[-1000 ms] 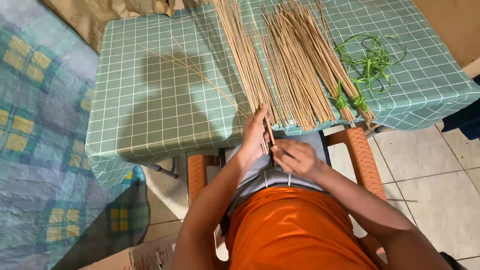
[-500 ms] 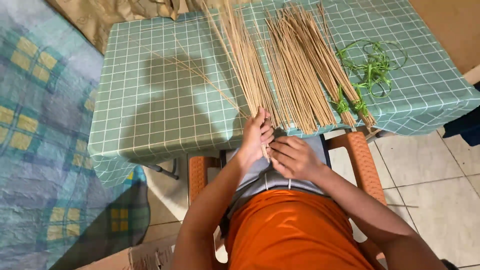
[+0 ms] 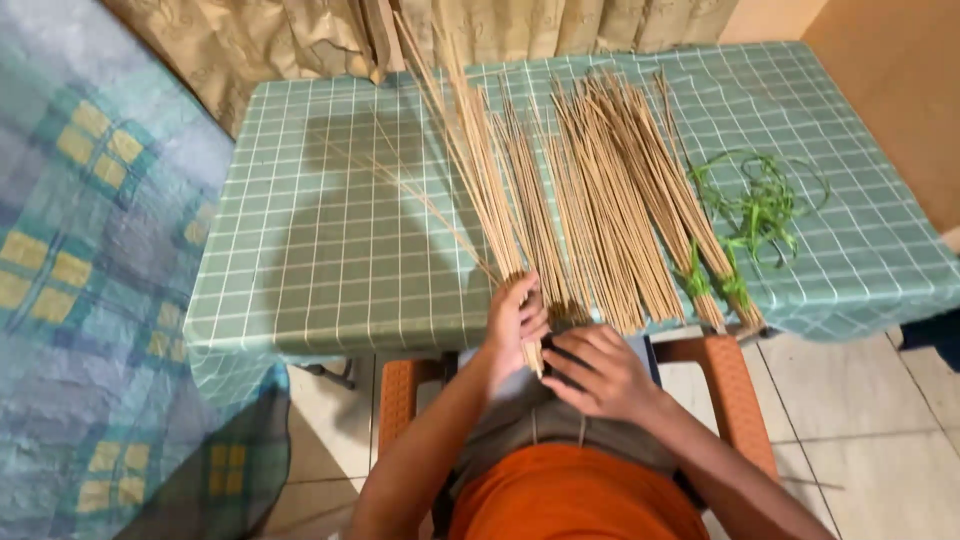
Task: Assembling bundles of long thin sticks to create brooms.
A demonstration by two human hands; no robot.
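Looking down from my head camera, I see my left hand (image 3: 515, 318) wrapped around the lower ends of a bundle of thin tan sticks (image 3: 480, 180), fingers closed tight on it just past the near edge of the table (image 3: 320, 270). That bundle slants up and away to the left, its far tips reaching toward the beige curtain (image 3: 300, 35) behind the table. My right hand (image 3: 597, 375) sits just beside the left one, over my lap, fingers curled in against the cut ends of the same bundle; whether it truly grips a stick or only touches the ends I cannot tell. The two hands are close together, nearly touching.

More sticks (image 3: 610, 200) lie spread in a fan on the table's green checked cloth to the right of the bundle, their near ends hanging at the table edge. Two of those groups at the far right are tied near their ends with green strips (image 3: 715, 280). A loose tangle of green strips (image 3: 760, 205) lies on the cloth further right, apart from my hands.

I sit on an orange plastic chair (image 3: 735, 390), wearing an orange shirt (image 3: 575, 495). A blue and yellow patterned blanket (image 3: 90, 300) fills the left side, and pale floor tiles (image 3: 860, 420) show at the right.
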